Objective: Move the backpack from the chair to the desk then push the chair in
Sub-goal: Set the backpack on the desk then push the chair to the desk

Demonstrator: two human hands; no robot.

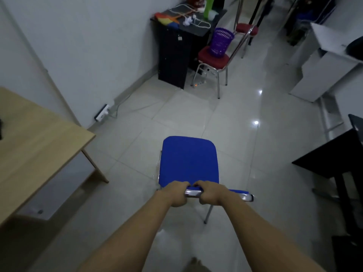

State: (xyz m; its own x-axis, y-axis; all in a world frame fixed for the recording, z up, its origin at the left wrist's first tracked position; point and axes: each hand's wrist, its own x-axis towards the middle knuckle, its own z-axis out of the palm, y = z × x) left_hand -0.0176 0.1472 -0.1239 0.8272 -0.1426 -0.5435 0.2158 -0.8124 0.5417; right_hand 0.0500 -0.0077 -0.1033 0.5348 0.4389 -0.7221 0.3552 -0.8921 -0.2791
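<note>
A chair with a blue seat and chrome frame stands on the tiled floor in front of me, its seat bare. My left hand and my right hand both grip the top of its backrest, close together. The light wooden desk lies to the left, apart from the chair. At the desk's far left edge a sliver of a dark object shows; I cannot tell whether it is the backpack.
A red chair carrying a purple basket stands ahead beside a black cabinet. White furniture lines the right side and a black table sits near right. A power strip lies by the left wall.
</note>
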